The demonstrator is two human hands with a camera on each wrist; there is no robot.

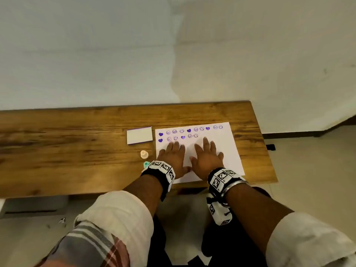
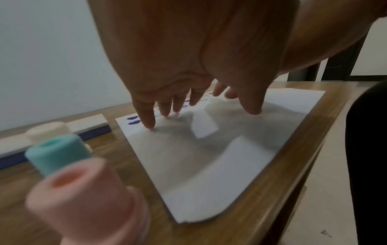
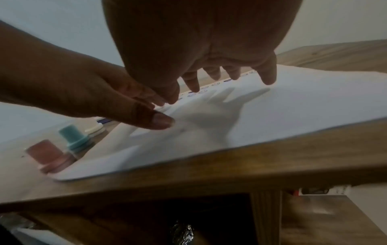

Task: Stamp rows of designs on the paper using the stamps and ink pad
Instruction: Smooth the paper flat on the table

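Observation:
A white paper lies on the wooden table, with two rows of purple hearts and smiley faces along its far edge; the second row stops near the middle. My left hand and right hand lie side by side over the paper's blank part, palms down, fingers straight and spread, holding nothing. In the left wrist view the left fingertips touch the paper. The white ink pad, closed, sits left of the paper. A cream stamp and a teal stamp stand upright by my left wrist.
A pink stamp stands nearest the table's front edge beside the teal stamp; the wrist hides it in the head view. The paper's near edge reaches the table's front edge. Bare wood stretches to the left.

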